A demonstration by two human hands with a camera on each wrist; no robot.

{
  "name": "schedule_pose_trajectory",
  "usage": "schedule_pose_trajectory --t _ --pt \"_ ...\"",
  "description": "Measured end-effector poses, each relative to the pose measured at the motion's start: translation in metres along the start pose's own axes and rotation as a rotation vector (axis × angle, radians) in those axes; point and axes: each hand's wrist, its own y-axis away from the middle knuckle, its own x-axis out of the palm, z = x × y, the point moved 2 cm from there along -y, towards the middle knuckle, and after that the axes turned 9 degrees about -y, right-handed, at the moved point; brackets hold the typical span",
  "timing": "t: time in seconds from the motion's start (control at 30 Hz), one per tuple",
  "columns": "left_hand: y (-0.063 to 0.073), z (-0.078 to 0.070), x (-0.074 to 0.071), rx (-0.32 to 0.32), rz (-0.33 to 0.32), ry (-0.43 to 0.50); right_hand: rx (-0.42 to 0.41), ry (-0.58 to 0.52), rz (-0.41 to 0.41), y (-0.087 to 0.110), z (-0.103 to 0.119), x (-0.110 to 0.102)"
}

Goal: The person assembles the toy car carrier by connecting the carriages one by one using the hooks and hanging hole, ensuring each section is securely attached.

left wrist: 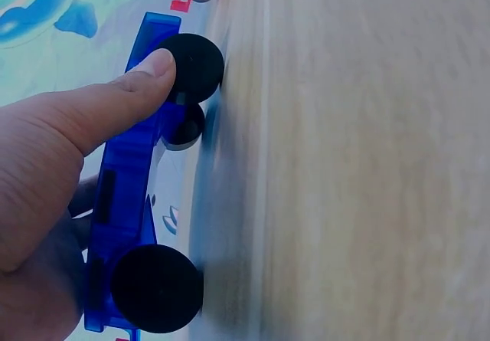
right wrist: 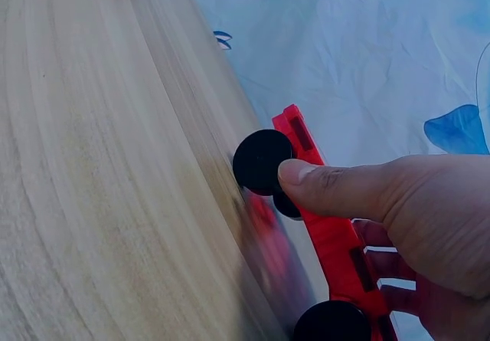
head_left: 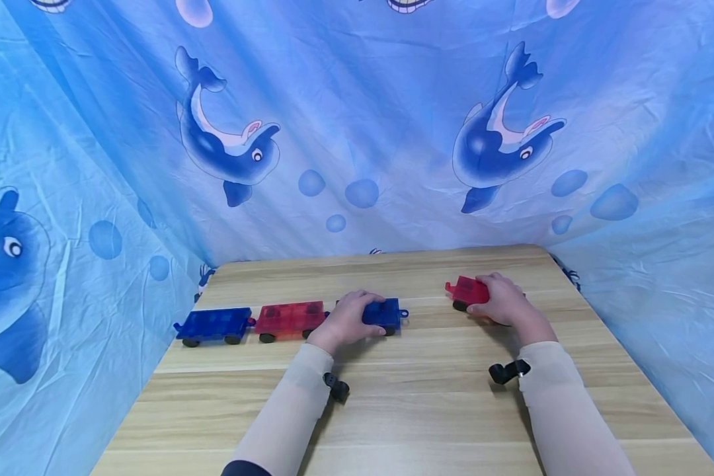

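Observation:
My left hand (head_left: 352, 318) grips a translucent blue toy train car (head_left: 387, 312) from above, its thumb by a front wheel in the left wrist view. A ring-shaped coupler sticks out at the car's right end. Behind it, a red car (head_left: 290, 319) and another blue car (head_left: 214, 325) stand in line to the left, end to end. Further right, my right hand (head_left: 502, 301) holds a second red car (head_left: 469, 291) over its top and near side. That car's hook points left toward the ring, with a gap between. The right thumb lies against a black wheel (right wrist: 262, 162).
The cars stand on a wood-grain table (head_left: 393, 403). A blue dolphin-print cloth (head_left: 363, 132) hangs behind the table and along both sides. Small black devices (head_left: 336, 387) are strapped at both wrists.

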Motion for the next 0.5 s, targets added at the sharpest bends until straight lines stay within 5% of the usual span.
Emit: schedule_pose_trajectory --t 0.5 --pt "0.002 0.003 -0.002 0.010 -0.030 0.049 -0.027 -0.032 0.006 0.001 0.013 0.004"
